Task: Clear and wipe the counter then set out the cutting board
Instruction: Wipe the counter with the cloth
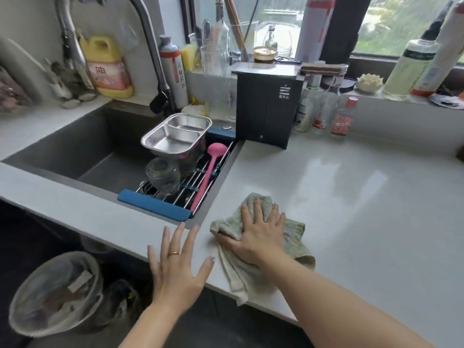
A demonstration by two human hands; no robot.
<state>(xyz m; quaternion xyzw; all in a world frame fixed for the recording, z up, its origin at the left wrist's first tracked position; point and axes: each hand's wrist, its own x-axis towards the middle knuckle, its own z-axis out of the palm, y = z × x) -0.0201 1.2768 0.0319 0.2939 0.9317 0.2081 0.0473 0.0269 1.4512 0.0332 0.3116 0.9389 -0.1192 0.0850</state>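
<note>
Under the right hand (261, 237), flat and palm-down: grey-green cloth (295, 237), rumpled, pressed onto the pale counter (351, 197) close to its front edge. Fingers (258, 209) straight and fanned across the cloth's upper half, curled round nothing; thumb laid along its left fold. One cloth corner out past the fingertips toward the window, another trailing back beneath the wrist to the counter's lip.

Just left of that thumb, apart from the cloth: left hand (179, 262), palm-down, fingers straight and splayed, holding nothing, gold ring (175, 253) on one. Fingertips over the counter strip at the sink's near right corner, palm out past the front edge; touching the surface or hovering, cannot tell.

Straight beyond the left fingertips: dark sink (75, 151) with a blue-ended wire rack (153, 203) across its right part. On the rack, a two-compartment steel tray (175, 136), a clear glass jar (163, 175) nearer the fingers, a pink ladle (209, 172) lying lengthwise along the right side.

Well beyond the right fingertips: glossy stretch of counter, then a black box (266, 109) at the sink's far right corner, small bottles (344, 116) just beside it against the wall. Below and left of the left wrist, down on the floor: round bin (57, 292) with a clear liner.
</note>
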